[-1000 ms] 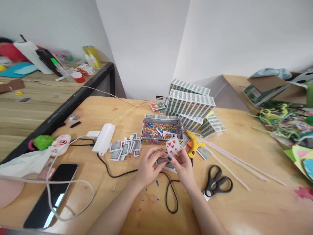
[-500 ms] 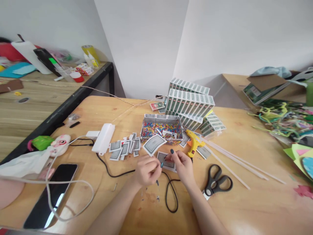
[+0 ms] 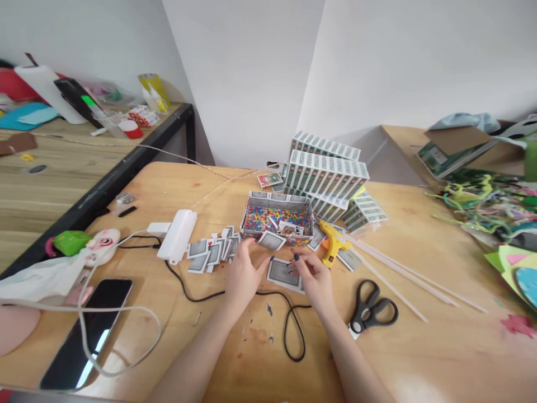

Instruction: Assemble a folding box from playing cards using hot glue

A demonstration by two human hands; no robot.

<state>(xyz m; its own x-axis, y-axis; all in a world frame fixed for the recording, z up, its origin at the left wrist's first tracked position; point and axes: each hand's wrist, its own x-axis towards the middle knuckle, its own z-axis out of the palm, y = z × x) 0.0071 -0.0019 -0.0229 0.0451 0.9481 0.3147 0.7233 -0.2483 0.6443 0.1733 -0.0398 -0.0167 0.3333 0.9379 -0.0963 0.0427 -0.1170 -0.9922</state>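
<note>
My left hand (image 3: 243, 275) is open, its thumb and fingers apart, beside a patterned playing card (image 3: 272, 240) that tilts at the front of a card-covered box (image 3: 248, 224). My right hand (image 3: 315, 278) has its fingers apart over another playing card (image 3: 280, 273) lying face down on the table; I cannot tell whether the fingertips touch it. Small colourful pieces fill the bottom of the box, with a few cards or card strips on top. A yellow glue gun (image 3: 334, 244) lies just right of the box.
Loose cards (image 3: 203, 254) lie left of the box, near a white power strip (image 3: 178, 235). Stacked card packs (image 3: 327, 173) stand behind. Black-handled scissors (image 3: 371, 309) and glue sticks (image 3: 403, 268) lie right. A black cable (image 3: 289, 330) loops in front; a phone (image 3: 90, 330) rests at left.
My left hand has opened from a closed shape and shifted up and left. The card at the box front has tipped and sits closer to the box. My right hand's fingers have spread slightly.
</note>
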